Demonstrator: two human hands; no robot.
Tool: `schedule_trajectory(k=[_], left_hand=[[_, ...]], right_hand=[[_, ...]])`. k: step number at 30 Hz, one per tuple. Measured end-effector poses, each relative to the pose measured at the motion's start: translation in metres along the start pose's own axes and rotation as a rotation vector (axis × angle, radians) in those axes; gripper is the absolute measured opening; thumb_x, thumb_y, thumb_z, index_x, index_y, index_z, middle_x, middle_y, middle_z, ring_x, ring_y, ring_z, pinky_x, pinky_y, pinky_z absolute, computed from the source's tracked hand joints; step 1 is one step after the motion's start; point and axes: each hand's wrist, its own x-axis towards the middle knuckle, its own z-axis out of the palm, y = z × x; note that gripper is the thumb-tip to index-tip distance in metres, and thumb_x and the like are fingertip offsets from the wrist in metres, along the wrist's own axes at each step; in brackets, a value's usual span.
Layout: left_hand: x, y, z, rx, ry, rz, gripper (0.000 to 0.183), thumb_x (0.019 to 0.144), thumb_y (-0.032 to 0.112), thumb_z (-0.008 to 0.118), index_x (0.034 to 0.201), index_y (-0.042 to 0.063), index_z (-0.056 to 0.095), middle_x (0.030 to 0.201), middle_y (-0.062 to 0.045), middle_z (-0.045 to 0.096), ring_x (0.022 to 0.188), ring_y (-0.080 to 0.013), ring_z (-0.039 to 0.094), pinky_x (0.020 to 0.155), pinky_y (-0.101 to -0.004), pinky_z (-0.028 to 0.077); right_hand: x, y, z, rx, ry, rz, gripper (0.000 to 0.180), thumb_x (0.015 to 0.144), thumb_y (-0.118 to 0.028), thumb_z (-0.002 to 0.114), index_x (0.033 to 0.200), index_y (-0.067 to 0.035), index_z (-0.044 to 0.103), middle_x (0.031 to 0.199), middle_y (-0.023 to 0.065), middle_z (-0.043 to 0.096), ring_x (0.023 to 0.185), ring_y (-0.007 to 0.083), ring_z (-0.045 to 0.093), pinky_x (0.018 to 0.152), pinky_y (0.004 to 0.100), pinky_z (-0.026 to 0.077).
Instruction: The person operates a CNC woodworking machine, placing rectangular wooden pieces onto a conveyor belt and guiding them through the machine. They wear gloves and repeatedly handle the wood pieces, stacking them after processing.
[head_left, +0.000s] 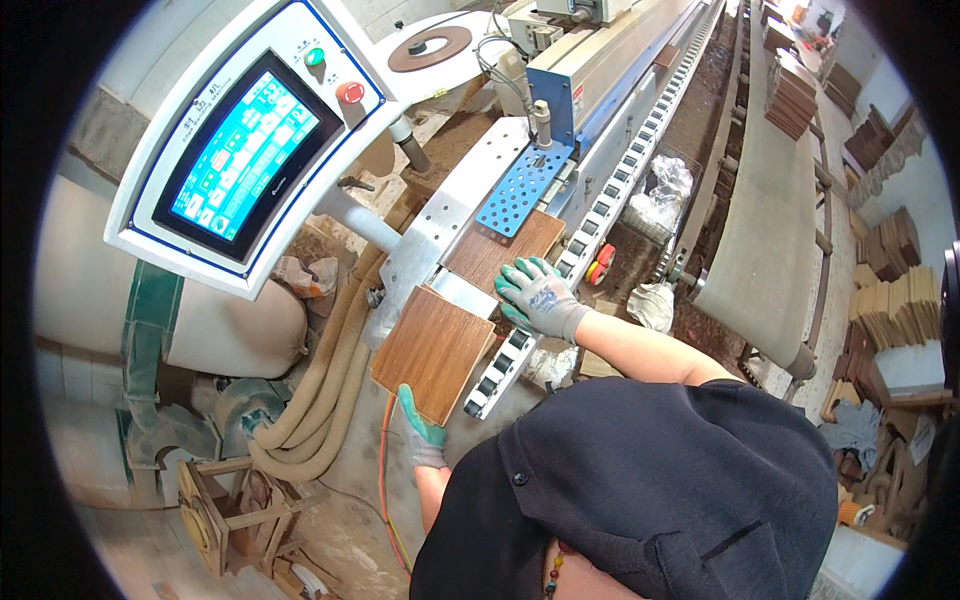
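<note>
My left hand (421, 427), in a grey glove with green coating, grips the near end of a stack of brown wood-grain panels (431, 349) held beside the infeed of an edge banding machine. My right hand (536, 296), gloved alike, lies with spread fingers on a dark brown wood-grain panel (506, 251). That panel lies flat between the machine's steel table (457, 217) and the roller rail (577, 246). Its far end reaches under a blue perforated plate (525, 187). The two hands are apart.
A control panel with a lit screen (244, 154) stands at left. Beige ribbed hoses (334, 397) hang below it. A conveyor belt (772, 225) runs along the right, bearing a panel stack (793, 97). A wire basket (649, 225) with clear plastic stands between belt and rail.
</note>
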Motion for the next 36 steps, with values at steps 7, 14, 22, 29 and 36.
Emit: schedule_trajectory(k=[7,14,22,29,36], left_hand=[[0.0,0.0,0.002,0.027,0.033,0.007,0.076,0.097,0.059,0.06,0.151,0.009,0.042,0.144,-0.011,0.056,0.125,-0.0263,0.059,0.101,-0.0402,0.05],[0.005,-0.003,-0.001,0.053,0.058,0.008,0.075,0.094,0.065,0.058,0.147,0.012,0.048,0.136,-0.009,0.063,0.112,-0.0231,0.067,0.082,-0.0352,0.058],[0.007,-0.005,-0.008,0.075,0.095,0.011,0.075,0.094,0.066,0.058,0.146,0.012,0.049,0.134,-0.008,0.064,0.11,-0.0233,0.067,0.083,-0.0355,0.058],[0.01,-0.007,-0.015,0.086,0.094,0.013,0.078,0.093,0.068,0.057,0.147,0.013,0.048,0.136,-0.009,0.062,0.114,-0.0243,0.066,0.087,-0.0382,0.056],[0.003,-0.003,-0.007,0.115,0.064,0.009,0.08,0.093,0.068,0.055,0.15,0.012,0.044,0.142,-0.01,0.058,0.121,-0.0261,0.062,0.093,-0.0395,0.054]], right_hand=[[0.0,-0.001,0.002,-0.022,0.091,-0.012,0.047,0.093,-0.04,0.063,0.129,-0.01,0.063,0.135,0.0131,0.057,0.132,0.0354,0.05,0.115,0.0515,0.034],[0.001,-0.001,-0.004,-0.002,-0.031,0.014,0.05,0.094,-0.04,0.06,0.135,-0.011,0.06,0.143,0.0133,0.054,0.137,0.0354,0.047,0.117,0.0517,0.032],[0.001,0.002,-0.002,-0.019,0.093,-0.041,0.046,0.091,-0.039,0.064,0.127,-0.01,0.063,0.131,0.0119,0.058,0.129,0.0339,0.052,0.112,0.0496,0.036],[0.004,0.008,-0.003,-0.02,0.0,0.01,0.047,0.093,-0.04,0.062,0.131,-0.012,0.062,0.139,0.0111,0.056,0.133,0.0332,0.05,0.116,0.0488,0.034],[0.008,0.047,-0.005,-0.11,0.033,0.084,0.041,0.099,-0.037,0.054,0.132,-0.015,0.063,0.139,0.0105,0.058,0.133,0.0342,0.052,0.116,0.0495,0.035]])
